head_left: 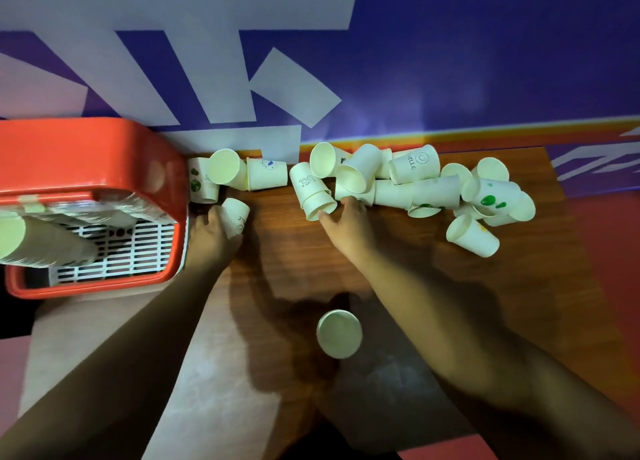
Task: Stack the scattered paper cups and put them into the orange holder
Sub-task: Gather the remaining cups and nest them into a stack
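Observation:
Several white paper cups (414, 182) lie scattered along the back of the wooden table (291, 269). My left hand (211, 232) grips one cup (235, 217) right beside the orange holder (104, 154), which stands at the far left with a long stack of cups (41, 241) lying in it. My right hand (348, 222) reaches into the pile, fingers touching a pair of nested cups (313, 196) at its left end. One cup (339, 333) stands alone near the table's front, seen from above.
A purple and white patterned wall (450, 61) rises directly behind the cups. Three more cups (242, 172) lie against the wall next to the holder. The holder has a white slotted grid (121, 248) at its bottom.

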